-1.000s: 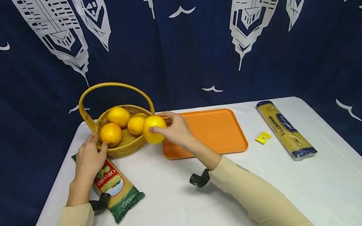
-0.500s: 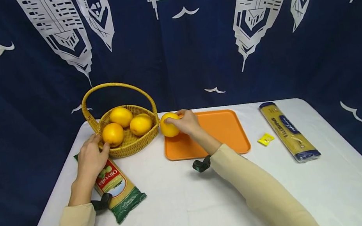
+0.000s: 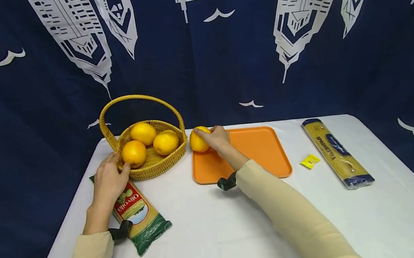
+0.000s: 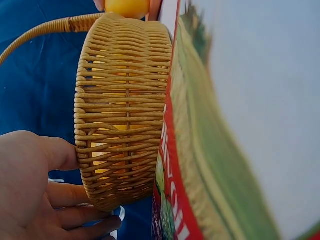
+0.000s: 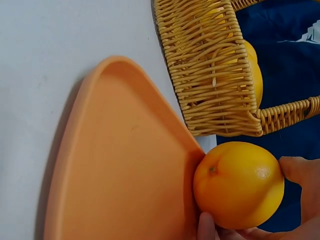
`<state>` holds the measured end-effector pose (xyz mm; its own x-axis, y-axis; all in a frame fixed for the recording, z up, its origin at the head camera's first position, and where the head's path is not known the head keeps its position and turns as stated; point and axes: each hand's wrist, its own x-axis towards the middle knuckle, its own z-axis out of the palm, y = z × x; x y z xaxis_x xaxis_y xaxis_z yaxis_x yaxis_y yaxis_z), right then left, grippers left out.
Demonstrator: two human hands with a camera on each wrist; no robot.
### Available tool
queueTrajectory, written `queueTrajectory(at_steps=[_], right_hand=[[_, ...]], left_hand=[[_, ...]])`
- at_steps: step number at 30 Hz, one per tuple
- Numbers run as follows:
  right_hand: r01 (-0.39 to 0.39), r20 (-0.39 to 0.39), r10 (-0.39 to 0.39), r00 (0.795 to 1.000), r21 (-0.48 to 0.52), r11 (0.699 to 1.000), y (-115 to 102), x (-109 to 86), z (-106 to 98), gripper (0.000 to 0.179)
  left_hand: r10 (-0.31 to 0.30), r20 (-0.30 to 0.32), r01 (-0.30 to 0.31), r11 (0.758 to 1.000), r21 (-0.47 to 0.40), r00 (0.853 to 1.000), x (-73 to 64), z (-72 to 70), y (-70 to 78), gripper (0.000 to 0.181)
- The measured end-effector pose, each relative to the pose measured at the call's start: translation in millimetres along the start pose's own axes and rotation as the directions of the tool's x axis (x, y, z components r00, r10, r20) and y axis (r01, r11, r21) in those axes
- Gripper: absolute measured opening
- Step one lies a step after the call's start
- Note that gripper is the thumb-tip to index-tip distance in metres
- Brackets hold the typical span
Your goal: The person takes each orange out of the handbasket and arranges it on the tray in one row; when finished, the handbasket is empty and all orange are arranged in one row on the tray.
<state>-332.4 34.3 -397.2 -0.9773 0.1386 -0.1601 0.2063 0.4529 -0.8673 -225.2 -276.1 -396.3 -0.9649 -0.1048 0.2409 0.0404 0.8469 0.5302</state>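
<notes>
In the head view, my right hand holds an orange at the back left corner of the orange tray. Thumb and fingers are round the orange in the right wrist view, low against the tray's rim. My left hand grips the near left rim of a wicker basket. From the left wrist, the thumb presses the basket's rim. Several yellow-orange fruits lie inside the basket. Under my left wrist is an Olivoilà pasta pack.
A spaghetti pack lies at the right of the white table. Between it and the tray sits a small yellow wrapped piece. The basket's tall handle arches up before a dark blue patterned curtain.
My right hand has carried the orange from the basket's right side rightward onto the tray's back left corner. The left hand stays at the basket's rim. The whole view has shifted slightly.
</notes>
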Motion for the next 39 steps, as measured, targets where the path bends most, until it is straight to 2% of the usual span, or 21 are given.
queueTrajectory(at_steps=[4,12,15,18,22,27,33,36,39], right_hand=[[-0.019,0.020,0.019,1.000,0.004,1.000,3.0,1.0,-4.6,0.074],[0.005,0.059,-0.005,0.998,0.010,1.000,7.5,0.7,-9.6,0.066],[0.039,0.057,-0.039,0.998,-0.003,0.999,8.9,-2.5,-11.2,0.061],[0.104,0.050,-0.100,0.994,-0.081,0.991,9.6,-6.7,-13.4,0.061],[0.176,0.072,-0.164,0.984,-0.217,0.960,9.0,-14.1,-19.7,0.066],[0.235,0.116,-0.210,0.971,-0.290,0.928,1.4,-26.9,-30.2,0.070],[0.355,0.185,-0.312,0.932,-0.290,0.889,-11.5,-45.3,-36.4,0.060],[0.420,0.234,-0.364,0.902,-0.274,0.865,-14.2,-53.5,-35.0,0.051],[0.490,0.284,-0.421,0.861,-0.246,0.836,-18.4,-60.9,-32.3,0.041]], left_hand=[[0.003,-0.001,-0.003,1.000,0.001,1.000,1.7,0.3,2.0,0.057],[0.009,-0.006,-0.009,1.000,-0.002,1.000,0.3,0.0,0.8,0.057],[0.005,-0.010,-0.005,1.000,-0.005,1.000,-0.8,0.3,0.3,0.057],[0.000,-0.019,0.000,1.000,-0.006,1.000,-1.9,0.5,0.8,0.057],[-0.017,-0.024,0.016,1.000,-0.023,1.000,-2.8,1.3,1.5,0.057],[-0.034,-0.028,0.033,0.998,-0.047,0.999,-2.4,1.7,1.5,0.058],[-0.039,-0.031,0.037,0.998,-0.055,0.999,-1.4,1.2,0.1,0.058],[-0.042,-0.022,0.040,0.997,-0.062,0.999,-1.9,2.3,-0.5,0.059],[-0.038,-0.023,0.036,0.997,-0.063,0.999,-1.2,3.3,0.4,0.059]])
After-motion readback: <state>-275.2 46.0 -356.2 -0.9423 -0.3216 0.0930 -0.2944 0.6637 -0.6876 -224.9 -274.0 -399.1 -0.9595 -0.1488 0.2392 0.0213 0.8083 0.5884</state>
